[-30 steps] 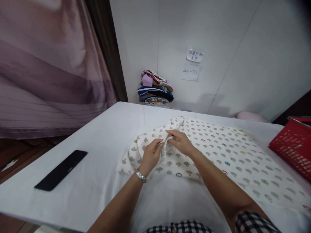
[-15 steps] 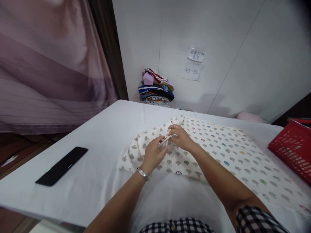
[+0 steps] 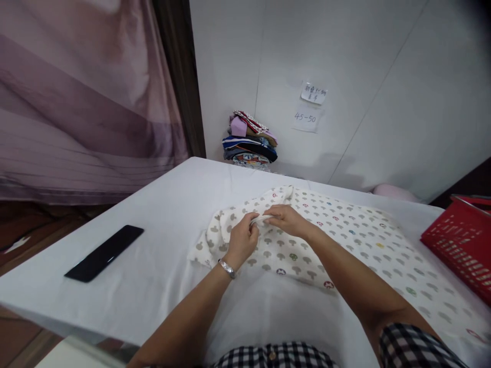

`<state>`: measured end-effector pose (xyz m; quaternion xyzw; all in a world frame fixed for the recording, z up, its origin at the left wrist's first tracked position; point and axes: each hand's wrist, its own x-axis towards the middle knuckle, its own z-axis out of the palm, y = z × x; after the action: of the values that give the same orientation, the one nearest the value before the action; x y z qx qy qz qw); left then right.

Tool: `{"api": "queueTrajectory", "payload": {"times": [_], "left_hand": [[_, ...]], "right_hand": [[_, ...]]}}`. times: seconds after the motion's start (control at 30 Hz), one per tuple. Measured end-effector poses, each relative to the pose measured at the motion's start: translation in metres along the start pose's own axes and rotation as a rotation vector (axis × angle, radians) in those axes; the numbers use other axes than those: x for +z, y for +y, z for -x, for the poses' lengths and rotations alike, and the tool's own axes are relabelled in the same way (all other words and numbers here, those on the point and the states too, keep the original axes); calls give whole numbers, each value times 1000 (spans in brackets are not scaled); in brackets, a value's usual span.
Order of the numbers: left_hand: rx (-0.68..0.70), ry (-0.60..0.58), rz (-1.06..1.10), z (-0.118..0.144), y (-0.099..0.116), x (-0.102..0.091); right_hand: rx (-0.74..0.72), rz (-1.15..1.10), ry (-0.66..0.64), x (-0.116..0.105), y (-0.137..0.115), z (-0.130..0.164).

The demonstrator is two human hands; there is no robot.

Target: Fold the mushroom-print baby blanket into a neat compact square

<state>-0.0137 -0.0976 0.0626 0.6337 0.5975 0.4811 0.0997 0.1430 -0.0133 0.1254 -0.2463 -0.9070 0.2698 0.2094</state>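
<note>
A white cloth (image 3: 353,240) printed with grey and coloured mushrooms lies spread across the table, bunched and folded over at its left end. My left hand (image 3: 244,237) is closed on an edge of this cloth, thumb against fingers. Just to the right, my right hand (image 3: 286,220) pinches the same edge, so a short strip of it runs taut between the two hands. Both hands are over the bunched part; the fingertips of the right one are partly hidden by the fabric.
On the white table (image 3: 169,204) a black flat object (image 3: 105,253) lies at the left. A red plastic basket (image 3: 460,240) stands at the right edge. Behind the table rises a stack of folded clothes (image 3: 251,140) against the wall, with paper notes (image 3: 306,118) above. A pink curtain (image 3: 88,102) hangs left.
My left hand has closed from a looser hold to a grip on the cloth's edge. My right hand has lowered slightly and flattened its pinch. The view has shifted a little.
</note>
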Motion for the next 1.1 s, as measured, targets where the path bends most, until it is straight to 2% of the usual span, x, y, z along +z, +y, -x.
{"api": "queueTrajectory", "payload": {"times": [0.1, 0.27, 0.4, 0.47, 0.63, 0.77, 0.93, 1.1], "left_hand": [[13, -12, -9, 0, 3, -3], [-48, 10, -200, 1, -1, -7], [-70, 47, -321, -7, -11, -13], [-79, 89, -363, -15, -12, -15], [-18, 243, -341, -35, 1, -10], [-28, 301, -346, -42, 2, -3], [-86, 263, -386, -26, -16, -11], [-157, 183, -415, 13, -42, -37]], "right_hand": [[-30, -6, 6, -6, -2, 1], [38, -37, 193, -18, 1, 1], [60, -56, 255, -24, -5, -2], [30, -41, 303, -29, -12, -5], [33, -50, 553, -52, -23, -17], [25, -25, 635, -75, -24, -30], [68, -45, 747, -95, -12, -48], [120, -118, 823, -97, 6, -58]]}}
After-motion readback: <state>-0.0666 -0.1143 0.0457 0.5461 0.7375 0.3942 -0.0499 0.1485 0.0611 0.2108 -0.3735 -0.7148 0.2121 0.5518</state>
